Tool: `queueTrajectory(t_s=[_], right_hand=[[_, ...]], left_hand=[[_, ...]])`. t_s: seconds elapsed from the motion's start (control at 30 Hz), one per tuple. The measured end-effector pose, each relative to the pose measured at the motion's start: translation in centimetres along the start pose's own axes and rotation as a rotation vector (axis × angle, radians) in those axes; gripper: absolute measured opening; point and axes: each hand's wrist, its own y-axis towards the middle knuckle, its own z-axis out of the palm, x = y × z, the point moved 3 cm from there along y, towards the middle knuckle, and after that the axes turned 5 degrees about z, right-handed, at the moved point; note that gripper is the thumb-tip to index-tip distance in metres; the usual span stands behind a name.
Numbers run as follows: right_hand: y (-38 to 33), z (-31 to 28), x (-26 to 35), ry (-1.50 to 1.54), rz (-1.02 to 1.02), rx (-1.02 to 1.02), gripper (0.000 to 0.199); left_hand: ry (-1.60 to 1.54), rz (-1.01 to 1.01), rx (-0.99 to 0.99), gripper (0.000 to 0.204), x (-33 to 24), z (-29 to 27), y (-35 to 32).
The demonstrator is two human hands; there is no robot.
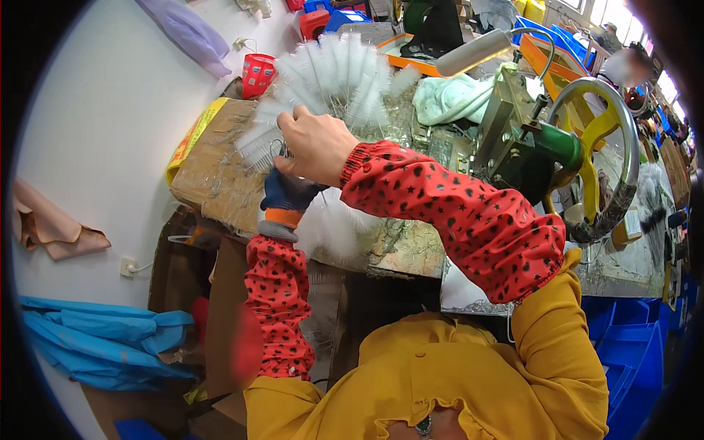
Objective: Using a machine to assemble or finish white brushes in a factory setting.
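My left hand, in a dark blue glove with an orange cuff, is closed around the wire ends of white bristle brushes. Just above it, my bare right hand reaches across from the right with bent fingers. A thin wire loop shows at the right thumb and fingers, which are closed on it; the exact grip is partly hidden. Beyond both hands, many more white bristle brushes lie fanned out over the bench. Red patterned sleeves cover both forearms.
A green hand press with a yellow-spoked handwheel stands at the right. Near it are a lamp and a pale cloth. Cardboard covers the bench's left end, beside a red cup. A person is at the far right.
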Motion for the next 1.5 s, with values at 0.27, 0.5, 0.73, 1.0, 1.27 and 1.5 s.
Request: queueTrajectory(t_s=[0.27,0.5,0.73,1.0,1.27,1.5], right_hand=[[0.2,-0.8,2.8,0.138,-0.086,0.012,0.051],[-1.0,0.2,-4.2,0.354,-0.050,-0.271,0.069],[-6.8,7.1,-12.2,1.244,0.837,0.418,0.082],[-6.5,7.2,-16.8,1.301,0.690,0.240,0.052],[-4.1,5.5,-16.0,-0.039,0.333,0.085,0.054],[1.3,-3.0,-7.2,-0.059,0.008,0.209,0.060]], left_hand=[[0.639,0.099,-0.076,0.031,-0.4,-2.0,0.3],[0.005,-0.135,-0.295,0.035,-4.0,-8.5,-0.1],[-1.172,-0.109,-0.257,0.050,-2.3,-13.0,-5.8],[-1.697,-0.593,-0.134,0.048,8.8,-1.9,-9.1],[-1.358,-0.549,-0.444,0.042,9.7,-0.1,-10.0],[-1.331,-0.601,-0.533,0.045,9.1,0.4,-10.1]])
